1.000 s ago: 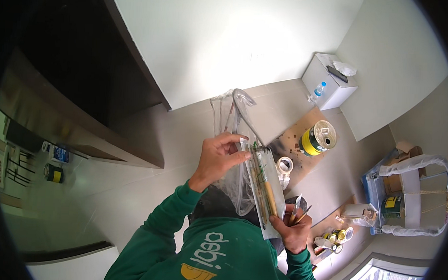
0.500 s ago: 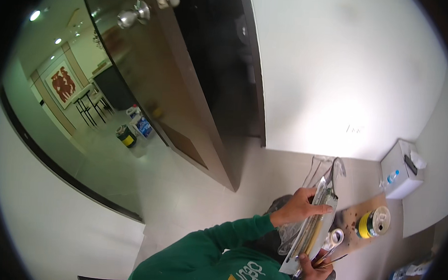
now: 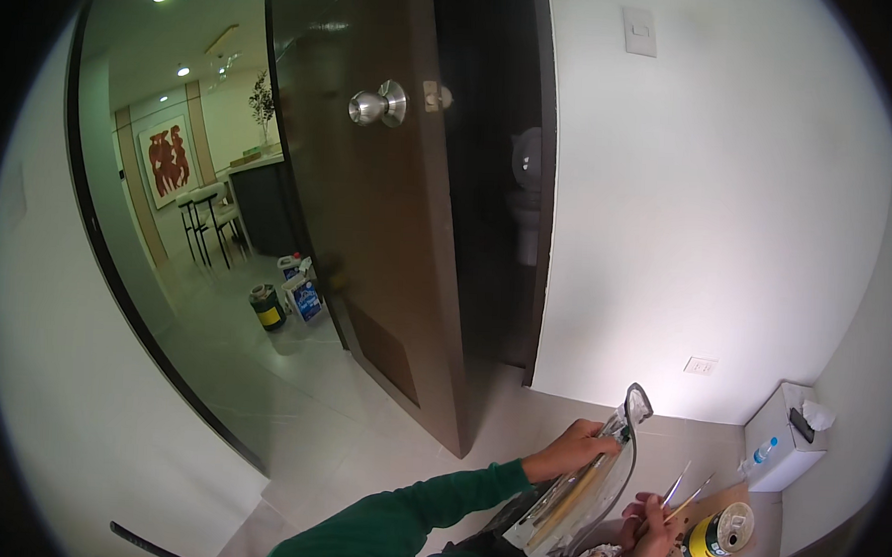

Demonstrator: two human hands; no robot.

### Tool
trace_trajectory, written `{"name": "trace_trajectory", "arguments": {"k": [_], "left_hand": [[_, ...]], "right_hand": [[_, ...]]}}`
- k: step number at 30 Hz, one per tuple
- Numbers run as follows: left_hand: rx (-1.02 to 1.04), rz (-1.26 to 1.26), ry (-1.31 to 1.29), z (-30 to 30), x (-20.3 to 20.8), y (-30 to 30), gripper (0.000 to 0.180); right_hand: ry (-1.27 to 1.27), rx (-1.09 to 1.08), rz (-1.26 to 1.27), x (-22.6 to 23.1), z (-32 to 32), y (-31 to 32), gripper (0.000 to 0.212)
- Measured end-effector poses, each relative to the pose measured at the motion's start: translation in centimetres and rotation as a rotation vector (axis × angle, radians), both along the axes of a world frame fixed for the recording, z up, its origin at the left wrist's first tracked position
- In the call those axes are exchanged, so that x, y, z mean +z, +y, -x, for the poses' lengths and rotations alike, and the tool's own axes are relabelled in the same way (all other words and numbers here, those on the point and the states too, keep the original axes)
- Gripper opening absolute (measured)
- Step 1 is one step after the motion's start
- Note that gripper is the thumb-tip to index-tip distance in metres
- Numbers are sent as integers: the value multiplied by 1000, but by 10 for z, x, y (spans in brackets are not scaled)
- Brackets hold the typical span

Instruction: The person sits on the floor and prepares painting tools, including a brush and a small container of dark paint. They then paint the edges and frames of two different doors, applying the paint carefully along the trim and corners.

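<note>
Fingers [image 3: 605, 446] of the left hand [image 3: 570, 451] clasp the upper end of one long brush pack [image 3: 555, 512], tilted before the torso; the right hand [image 3: 647, 538] grasps two slim brushes [image 3: 677, 484]. Just past it, one yellow-and-black can [image 3: 715, 537] on a brown board [image 3: 703, 507] crowds that side. Farther off, one bottle [image 3: 764, 450] stands by one white box [image 3: 788, 468] bearing one phone [image 3: 801, 425]. Tiled floor [image 3: 350, 434] spreads between the green sleeve [image 3: 436, 507] and the one brown door [image 3: 369, 225], ajar.

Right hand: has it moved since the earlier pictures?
Yes. Against the paint can, the right hand has moved closer and upward in the picture: earlier it was well below the can; now it is just left of it.
</note>
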State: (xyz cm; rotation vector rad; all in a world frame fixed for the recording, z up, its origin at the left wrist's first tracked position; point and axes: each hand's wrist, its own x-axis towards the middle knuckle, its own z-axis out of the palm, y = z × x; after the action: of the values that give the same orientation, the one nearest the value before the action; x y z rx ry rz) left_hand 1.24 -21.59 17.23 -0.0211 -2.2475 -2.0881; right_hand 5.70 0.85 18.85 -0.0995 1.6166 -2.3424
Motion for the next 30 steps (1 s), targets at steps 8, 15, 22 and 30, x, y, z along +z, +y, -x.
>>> {"name": "trace_trajectory", "arguments": {"k": [8, 15, 22, 30], "left_hand": [[35, 81, -45, -20, 5, 3, 24], [-55, 146, 94, -28, 3, 18, 28], [19, 84, 115, -27, -2, 26, 25], [147, 41, 108, -14, -25, 25, 27]], "right_hand": [[47, -37, 56, 22, 28, -11, 25], [178, -61, -148, 10, 40, -10, 26], [92, -82, 41, 20, 35, -11, 30], [103, -115, 67, 24, 11, -39, 33]]}}
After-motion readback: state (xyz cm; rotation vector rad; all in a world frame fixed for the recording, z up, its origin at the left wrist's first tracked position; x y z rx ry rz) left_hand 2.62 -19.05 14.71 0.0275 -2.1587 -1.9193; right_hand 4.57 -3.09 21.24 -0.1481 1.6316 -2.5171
